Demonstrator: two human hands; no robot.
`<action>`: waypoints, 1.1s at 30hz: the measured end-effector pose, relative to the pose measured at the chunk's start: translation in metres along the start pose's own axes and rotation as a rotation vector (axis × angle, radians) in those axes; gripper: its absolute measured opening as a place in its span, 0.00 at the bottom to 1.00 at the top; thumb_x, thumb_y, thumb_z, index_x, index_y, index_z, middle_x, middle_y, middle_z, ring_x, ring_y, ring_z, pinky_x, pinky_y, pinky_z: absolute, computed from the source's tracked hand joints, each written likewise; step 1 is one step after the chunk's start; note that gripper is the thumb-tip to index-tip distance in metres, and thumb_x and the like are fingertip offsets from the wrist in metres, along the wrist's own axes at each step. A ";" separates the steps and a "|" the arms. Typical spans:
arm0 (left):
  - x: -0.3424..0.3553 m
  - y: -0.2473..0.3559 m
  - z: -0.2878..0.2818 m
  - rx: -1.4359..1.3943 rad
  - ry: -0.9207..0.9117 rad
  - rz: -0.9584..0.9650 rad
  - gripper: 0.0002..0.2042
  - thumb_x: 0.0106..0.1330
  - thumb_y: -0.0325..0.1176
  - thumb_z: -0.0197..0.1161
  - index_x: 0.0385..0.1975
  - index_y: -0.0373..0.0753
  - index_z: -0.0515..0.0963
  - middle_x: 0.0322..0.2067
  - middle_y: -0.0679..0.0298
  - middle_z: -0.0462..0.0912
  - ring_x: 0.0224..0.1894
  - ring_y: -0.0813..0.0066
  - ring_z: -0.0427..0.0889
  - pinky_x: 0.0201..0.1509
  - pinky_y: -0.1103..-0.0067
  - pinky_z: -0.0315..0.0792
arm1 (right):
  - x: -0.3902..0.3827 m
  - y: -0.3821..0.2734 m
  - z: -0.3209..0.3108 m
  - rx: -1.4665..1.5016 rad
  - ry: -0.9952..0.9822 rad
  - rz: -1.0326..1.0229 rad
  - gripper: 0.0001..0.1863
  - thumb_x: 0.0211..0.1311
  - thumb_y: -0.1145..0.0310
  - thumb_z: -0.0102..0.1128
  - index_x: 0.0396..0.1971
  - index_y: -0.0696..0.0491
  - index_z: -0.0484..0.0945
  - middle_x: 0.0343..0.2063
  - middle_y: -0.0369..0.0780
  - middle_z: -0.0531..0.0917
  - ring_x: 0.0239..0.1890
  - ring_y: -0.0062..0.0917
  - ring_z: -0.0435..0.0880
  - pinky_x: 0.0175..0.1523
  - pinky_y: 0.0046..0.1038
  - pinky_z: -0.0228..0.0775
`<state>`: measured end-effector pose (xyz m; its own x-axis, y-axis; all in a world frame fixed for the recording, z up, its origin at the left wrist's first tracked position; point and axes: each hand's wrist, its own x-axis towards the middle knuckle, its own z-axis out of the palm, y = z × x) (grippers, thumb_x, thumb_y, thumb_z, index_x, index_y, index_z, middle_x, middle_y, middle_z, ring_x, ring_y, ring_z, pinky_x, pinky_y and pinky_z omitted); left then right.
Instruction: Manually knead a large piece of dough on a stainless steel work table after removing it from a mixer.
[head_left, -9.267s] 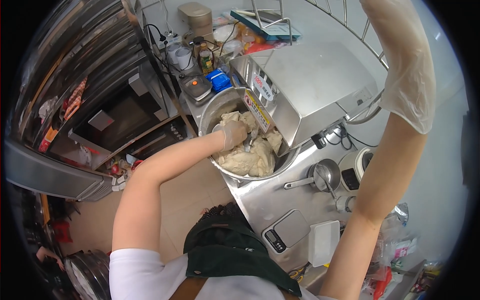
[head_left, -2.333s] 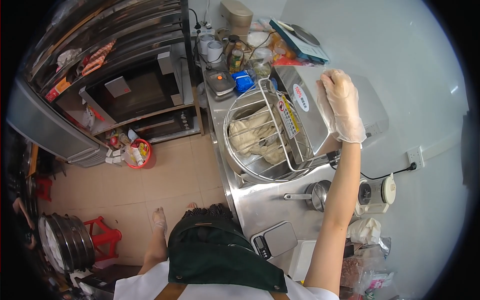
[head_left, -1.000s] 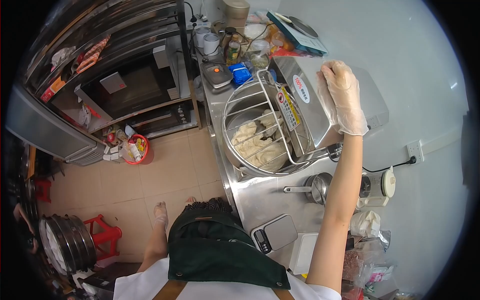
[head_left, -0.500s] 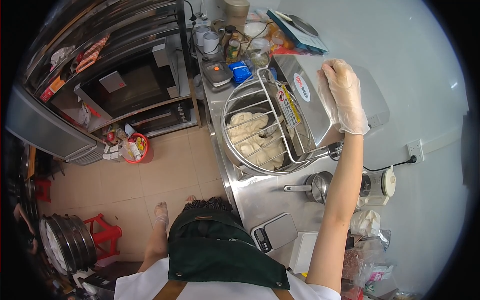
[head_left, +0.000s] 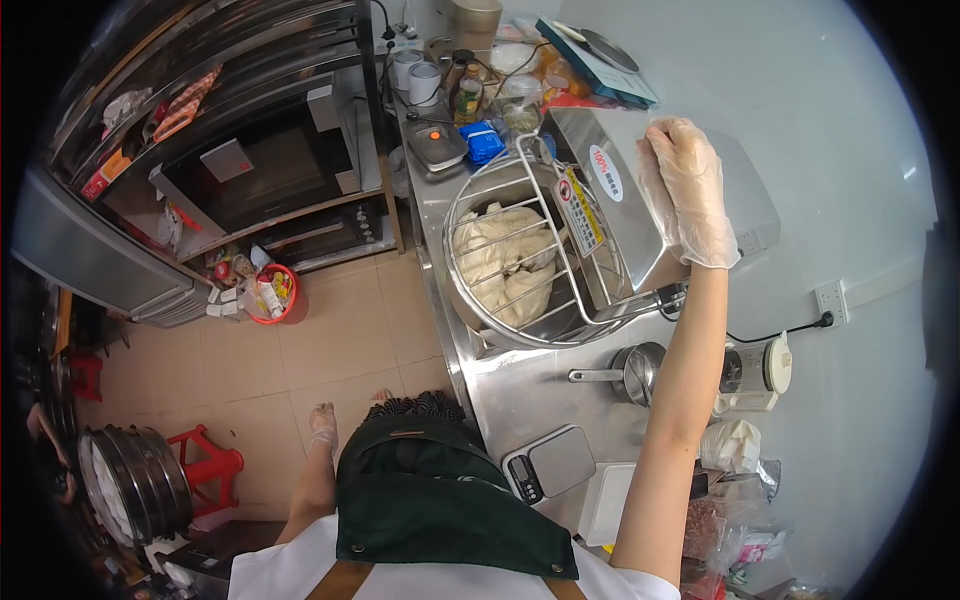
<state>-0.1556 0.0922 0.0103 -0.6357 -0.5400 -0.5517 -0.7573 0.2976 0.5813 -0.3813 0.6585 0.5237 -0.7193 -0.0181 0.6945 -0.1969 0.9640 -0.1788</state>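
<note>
A steel mixer (head_left: 730, 200) has its wire guard (head_left: 540, 229) lowered over the bowl (head_left: 466, 300), where pale dough (head_left: 500, 265) lies around the hook. My right hand (head_left: 685, 180), in a clear plastic glove, rests on the housing's top edge with fingers curled together; what they grip, if anything, is hidden. My gloved left hand (head_left: 322, 428) hangs low beside my dark green apron (head_left: 440, 500), away from the counter, its fingers loose and holding nothing that I can see.
The steel counter (head_left: 500, 390) holds a saucepan (head_left: 635, 375), digital scale (head_left: 550, 462), white tray (head_left: 605, 500), blender (head_left: 760, 370) and cluttered jars (head_left: 423, 85). At left are oven shelving (head_left: 270, 170), a full red bin (head_left: 290, 305), red stool (head_left: 210, 465) and stacked steel trays (head_left: 160, 480).
Since the earliest frame, my left hand left the bowl and dropped to my side, the guard came down and my right hand lowered onto the housing. Lately the dough has shifted around the bowl.
</note>
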 end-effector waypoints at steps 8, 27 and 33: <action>0.012 -0.017 0.007 0.018 0.019 0.034 0.22 0.70 0.41 0.59 0.55 0.29 0.77 0.54 0.43 0.81 0.58 0.51 0.80 0.63 0.67 0.71 | 0.001 -0.001 0.000 -0.001 -0.021 0.016 0.05 0.62 0.72 0.63 0.35 0.58 0.80 0.34 0.45 0.83 0.37 0.40 0.81 0.45 0.35 0.74; 0.013 -0.012 0.003 0.061 -0.079 -0.030 0.24 0.72 0.39 0.56 0.61 0.28 0.72 0.61 0.46 0.76 0.65 0.53 0.73 0.69 0.69 0.64 | 0.002 0.003 0.002 0.012 -0.024 0.024 0.05 0.63 0.75 0.63 0.36 0.60 0.80 0.33 0.46 0.83 0.35 0.37 0.81 0.44 0.31 0.73; 0.007 -0.004 0.000 0.022 -0.103 -0.064 0.25 0.72 0.39 0.56 0.62 0.27 0.71 0.62 0.44 0.75 0.66 0.53 0.72 0.70 0.69 0.64 | 0.001 0.002 0.002 0.049 -0.023 0.044 0.04 0.63 0.76 0.63 0.36 0.60 0.80 0.32 0.45 0.82 0.33 0.34 0.80 0.44 0.29 0.73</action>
<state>-0.1571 0.0873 0.0045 -0.5973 -0.4753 -0.6460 -0.7990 0.2829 0.5307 -0.3837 0.6599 0.5220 -0.7433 0.0175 0.6687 -0.1965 0.9498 -0.2433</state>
